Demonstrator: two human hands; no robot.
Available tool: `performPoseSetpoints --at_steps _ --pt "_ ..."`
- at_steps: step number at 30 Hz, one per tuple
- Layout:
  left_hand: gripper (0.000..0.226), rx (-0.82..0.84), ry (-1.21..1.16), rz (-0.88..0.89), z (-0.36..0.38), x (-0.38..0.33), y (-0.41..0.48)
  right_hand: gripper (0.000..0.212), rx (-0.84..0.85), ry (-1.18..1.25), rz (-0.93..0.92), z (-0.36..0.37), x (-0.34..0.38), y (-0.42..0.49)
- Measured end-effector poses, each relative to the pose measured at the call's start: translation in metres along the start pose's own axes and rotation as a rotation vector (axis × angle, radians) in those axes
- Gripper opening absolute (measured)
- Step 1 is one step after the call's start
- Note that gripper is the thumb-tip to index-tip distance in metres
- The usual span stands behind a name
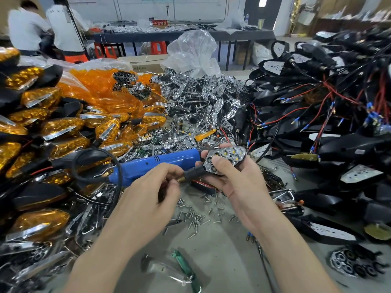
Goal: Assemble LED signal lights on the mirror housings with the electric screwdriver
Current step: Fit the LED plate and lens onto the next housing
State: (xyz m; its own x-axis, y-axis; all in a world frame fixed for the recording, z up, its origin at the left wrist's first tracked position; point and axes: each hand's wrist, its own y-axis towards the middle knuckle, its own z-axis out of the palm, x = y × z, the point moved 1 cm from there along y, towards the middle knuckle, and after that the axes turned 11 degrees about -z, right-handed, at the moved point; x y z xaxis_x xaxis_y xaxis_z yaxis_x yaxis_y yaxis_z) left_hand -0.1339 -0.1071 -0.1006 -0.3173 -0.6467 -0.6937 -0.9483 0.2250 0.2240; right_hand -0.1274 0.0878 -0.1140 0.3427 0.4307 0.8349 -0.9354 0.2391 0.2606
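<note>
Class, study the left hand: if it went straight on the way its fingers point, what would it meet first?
Probably the black stem of the LED signal light gripped by the right hand; the left hand is nearly at its brass tip, depth unclear.

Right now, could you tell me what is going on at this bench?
A person's right hand holds a black LED signal light with a chrome reflector, while the left hand pinches the brass tip of its stem. The blue electric screwdriver lies across the parts pile just behind both hands. Small loose screws are scattered on the grey table below.
</note>
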Motion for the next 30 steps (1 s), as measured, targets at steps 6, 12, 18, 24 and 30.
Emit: performPoseSetpoints --at_steps 6,12,18,24,30 --pt "0.034 -0.048 0.046 0.008 0.005 -0.01 0.0 0.032 0.067 -0.046 0.097 0.007 -0.009 -0.004" --pt "0.041 0.102 -0.093 -0.085 0.015 -0.008 0.002 0.022 0.125 -0.028 0.146 0.013 -0.012 -0.008" --pt "0.029 0.171 -0.255 -0.107 0.019 -0.015 0.0 0.032 0.08 -0.002 0.143 0.019 -0.012 -0.009" --pt "0.024 0.185 -0.333 -0.16 0.016 -0.017 0.001 0.031 0.104 0.01 0.116 0.02 -0.01 -0.011" --pt "0.021 0.194 -0.387 -0.208 0.017 -0.017 0.002 0.027 0.08 -0.072 0.114 0.022 -0.011 -0.011"
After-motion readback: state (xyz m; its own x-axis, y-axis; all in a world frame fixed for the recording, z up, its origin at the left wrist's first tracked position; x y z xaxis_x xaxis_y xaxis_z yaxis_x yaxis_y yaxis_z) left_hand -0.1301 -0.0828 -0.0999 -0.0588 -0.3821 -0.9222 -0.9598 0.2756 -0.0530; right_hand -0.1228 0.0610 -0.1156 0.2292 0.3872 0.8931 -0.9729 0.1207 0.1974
